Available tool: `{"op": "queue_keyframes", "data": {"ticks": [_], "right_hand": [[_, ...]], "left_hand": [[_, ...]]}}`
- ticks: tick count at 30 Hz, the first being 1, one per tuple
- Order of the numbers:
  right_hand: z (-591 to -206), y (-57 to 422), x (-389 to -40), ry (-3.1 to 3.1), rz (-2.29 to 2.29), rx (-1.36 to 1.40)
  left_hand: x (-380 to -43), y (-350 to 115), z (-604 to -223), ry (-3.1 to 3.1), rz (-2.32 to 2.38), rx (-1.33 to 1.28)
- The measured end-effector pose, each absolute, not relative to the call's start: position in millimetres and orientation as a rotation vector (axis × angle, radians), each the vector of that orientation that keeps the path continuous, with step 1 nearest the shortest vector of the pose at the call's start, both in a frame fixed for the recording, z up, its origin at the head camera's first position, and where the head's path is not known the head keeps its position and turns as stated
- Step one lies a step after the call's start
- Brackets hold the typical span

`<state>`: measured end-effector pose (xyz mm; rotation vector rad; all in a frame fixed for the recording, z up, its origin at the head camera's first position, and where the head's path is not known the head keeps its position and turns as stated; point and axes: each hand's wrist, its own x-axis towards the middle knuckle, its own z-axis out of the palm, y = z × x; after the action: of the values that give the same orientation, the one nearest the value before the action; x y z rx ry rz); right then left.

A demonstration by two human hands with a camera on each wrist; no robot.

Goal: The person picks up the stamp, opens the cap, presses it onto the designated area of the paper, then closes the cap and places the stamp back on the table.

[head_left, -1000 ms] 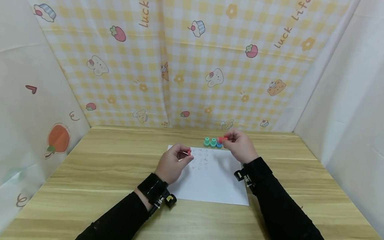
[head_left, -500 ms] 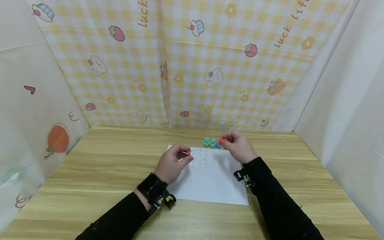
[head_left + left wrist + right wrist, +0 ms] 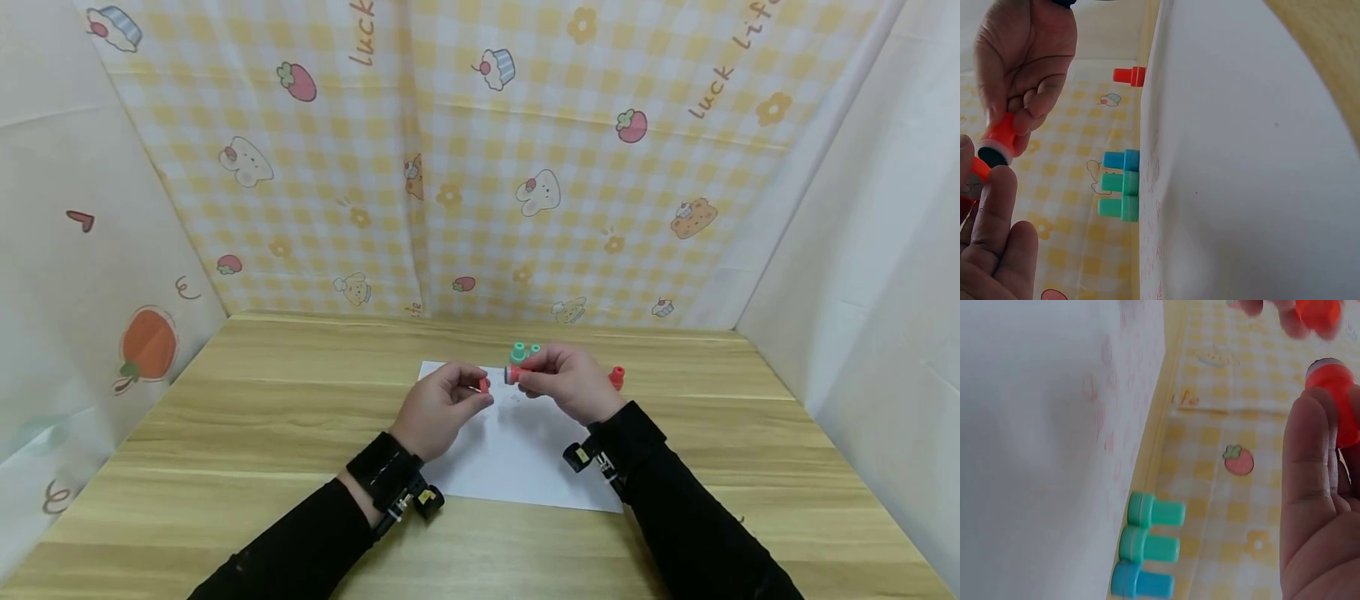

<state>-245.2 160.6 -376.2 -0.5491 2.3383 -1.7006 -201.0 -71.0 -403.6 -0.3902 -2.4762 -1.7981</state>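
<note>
My right hand (image 3: 573, 387) pinches a red toy stamp (image 3: 514, 375) by its handle, its dark stamping face turned toward the left hand. Between the thumb and fingertips of my left hand (image 3: 435, 412) is a small red cap (image 3: 483, 386). The two pieces are close together above a white sheet of paper (image 3: 525, 467). In the left wrist view the stamp's dark end (image 3: 992, 155) overlaps the cap. The right wrist view shows a gap between the stamp (image 3: 1338, 394) and the cap (image 3: 1319, 312). Faint red prints mark the paper's upper left, partly hidden by the hands.
Behind the paper two green stamps (image 3: 1157, 512) and a blue stamp (image 3: 1141, 581) stand upright in a row. Another red stamp (image 3: 617, 377) stands farther right, partly behind my right hand. A yellow checked cloth (image 3: 480, 233) hangs behind the wooden table (image 3: 285, 400).
My right hand has moved left and nearer, bringing the red stamp from beside the blue one to the left hand. The standing red stamp has come into view. My left hand has barely moved.
</note>
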Motion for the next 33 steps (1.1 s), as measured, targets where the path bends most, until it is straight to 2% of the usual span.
{"op": "queue_keyframes", "data": {"ticks": [9,33], "right_hand": [[-372,146,-232,2.292,-1.673,-0.596],[-374,143,-231,2.382,-1.551,-0.61]], "left_hand": [[-201,-69,-405,-2.477,-1.801,-0.423],[-200,-69,-406,-2.519,-1.727,-0.419]]}}
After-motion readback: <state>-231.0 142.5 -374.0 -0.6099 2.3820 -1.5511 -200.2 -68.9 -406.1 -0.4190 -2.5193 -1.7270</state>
